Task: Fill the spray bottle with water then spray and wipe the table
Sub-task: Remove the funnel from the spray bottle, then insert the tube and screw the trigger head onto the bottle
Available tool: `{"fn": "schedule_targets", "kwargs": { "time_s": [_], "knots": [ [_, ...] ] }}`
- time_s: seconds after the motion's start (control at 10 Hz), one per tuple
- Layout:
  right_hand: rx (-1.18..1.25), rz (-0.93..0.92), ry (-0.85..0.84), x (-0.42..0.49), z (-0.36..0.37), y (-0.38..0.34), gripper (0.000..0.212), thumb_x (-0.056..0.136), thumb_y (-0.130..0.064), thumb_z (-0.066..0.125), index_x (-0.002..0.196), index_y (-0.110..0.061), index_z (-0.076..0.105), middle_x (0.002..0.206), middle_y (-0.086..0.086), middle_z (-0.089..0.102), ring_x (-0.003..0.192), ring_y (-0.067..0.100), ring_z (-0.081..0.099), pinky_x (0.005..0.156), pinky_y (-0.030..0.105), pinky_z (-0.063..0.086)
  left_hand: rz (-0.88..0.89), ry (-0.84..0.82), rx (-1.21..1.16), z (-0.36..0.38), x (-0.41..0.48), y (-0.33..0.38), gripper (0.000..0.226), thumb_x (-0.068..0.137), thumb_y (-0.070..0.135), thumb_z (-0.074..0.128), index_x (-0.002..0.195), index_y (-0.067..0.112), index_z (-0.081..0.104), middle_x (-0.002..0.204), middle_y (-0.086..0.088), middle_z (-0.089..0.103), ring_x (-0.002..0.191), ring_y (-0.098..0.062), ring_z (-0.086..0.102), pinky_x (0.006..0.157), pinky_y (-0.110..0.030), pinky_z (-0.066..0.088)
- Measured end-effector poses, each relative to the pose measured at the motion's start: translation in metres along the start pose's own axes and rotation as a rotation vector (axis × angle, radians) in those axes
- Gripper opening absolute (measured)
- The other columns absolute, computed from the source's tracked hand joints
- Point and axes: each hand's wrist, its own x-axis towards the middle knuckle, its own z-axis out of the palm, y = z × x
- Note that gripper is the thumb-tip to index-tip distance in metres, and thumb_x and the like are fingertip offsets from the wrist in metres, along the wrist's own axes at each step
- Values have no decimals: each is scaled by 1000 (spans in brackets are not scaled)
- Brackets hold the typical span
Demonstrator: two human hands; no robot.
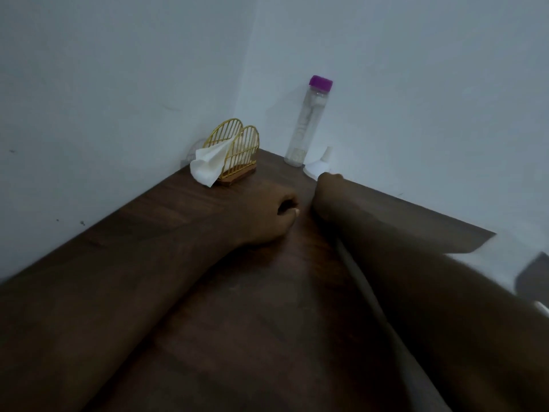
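Okay, the step in hand looks like picking up the spray bottle [314,169] (probably that: a small white thing against the right wall, half hidden and blurred). It sits at the far corner of the table [166,203], just beside the tall clear bottle [306,123] with the purple cap [320,83]. The right hand [329,185] is stretched out to it, at or touching its near edge. Its fingers are hidden behind the wrist, so there is no telling whether they are spread or already round it. The left hand [276,215] rests on the table nearer the person, fingers curled into a fist, nothing seen inside.

A gold wire napkin holder [237,150] with a white tissue [205,169] hanging out stands by the left wall, apart from the reach.

To do it well, judging from this: grip the spray bottle by its body, not the nozzle. Lift it up and back, since the clear bottle is tall, narrow and close by, and would likely tip from a sideways knock. The left hand looks free to fetch the clear bottle for filling (its water level is not readable). The tissue is the likely wipe, for later.
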Motion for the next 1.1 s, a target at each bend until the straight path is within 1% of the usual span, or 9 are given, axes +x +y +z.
{"fn": "schedule_targets", "kwargs": {
  "time_s": [0.1, 0.3, 0.4, 0.6, 0.7, 0.8, 0.9, 1.0, 1.1],
  "knots": [
    [88, 6, -3, -54, -17, -5, 27, 99, -13, 48, 121, -3, 61, 124, 18, 62, 115, 36, 60, 85, 37, 46, 11, 17, 54, -1, -5, 13, 28, 91, 30, 54, 116, 22, 65, 100, 4, 70, 88, -11, 64, 82, -29, 51],
    [202, -170, 12, -134, -45, 11, 10, 91, -21, 59, 89, -12, 64, 92, 5, 65, 90, 24, 64, 76, 33, 52, 93, -11, 41, -7, -35, 61, 25, 89, 31, 54, 105, 19, 67, 90, 4, 70, 76, -10, 62, 66, -14, 42],
    [250, -187, 7, -176, -61, 46, 25, 89, -22, 62, 67, -19, 52, 71, -4, 55, 75, 19, 56, 65, 27, 40, 112, -62, 29, -6, -54, 102, 17, 91, 28, 57, 103, 20, 67, 87, 5, 68, 72, -7, 59, 66, -26, 50],
    [351, -56, 133, -231, -71, 116, 18, 86, -38, 65, 81, -22, 73, 79, -5, 72, 78, 14, 66, 70, 32, 55, 85, -66, 19, 21, -61, 167, 26, 94, 39, 56, 114, 23, 59, 97, 10, 62, 75, -1, 54, 65, -6, 41],
    [450, -9, 179, -247, -73, 140, 21, 88, -31, 66, 76, -15, 71, 75, -1, 71, 72, 17, 66, 62, 31, 51, 3, 48, -97, 46, -52, 180, 50, 88, 52, 59, 127, 21, 53, 114, 4, 62, 102, -11, 60, 85, -23, 48],
    [542, 131, 287, -250, -68, 164, 16, 88, -31, 67, 79, -19, 61, 78, -6, 64, 75, 13, 61, 56, 24, 39, -164, -23, -200, 61, -36, 193, 72, 86, 58, 60, 144, 22, 38, 141, 1, 51, 125, -16, 51, 97, -28, 40],
    [746, 219, 238, -242, -64, 180, 29, 86, -37, 70, 103, -18, 57, 98, -4, 62, 88, 13, 59, 56, 18, 35, -188, -88, -270, 66, -19, 206, 68, 91, 56, 53, 148, 24, 35, 146, -2, 47, 127, -19, 50, 98, -27, 38],
    [933, 154, 38, -232, -54, 191, 56, 88, -47, 68, 133, -18, 51, 122, -5, 60, 104, 12, 59, 71, 18, 47, -248, -121, -329, 71, -15, 208, 64, 92, 57, 49, 148, 29, 34, 145, -2, 49, 126, -20, 51, 98, -27, 37],
    [974, 64, -31, -229, -47, 206, 52, 93, -44, 62, 138, -21, 52, 128, -6, 62, 115, 15, 61, 90, 31, 53, -285, -117, -367, 74, -19, 209, 62, 93, 56, 48, 148, 29, 35, 144, -4, 51, 125, -21, 52, 99, -28, 37]
  ]
}}
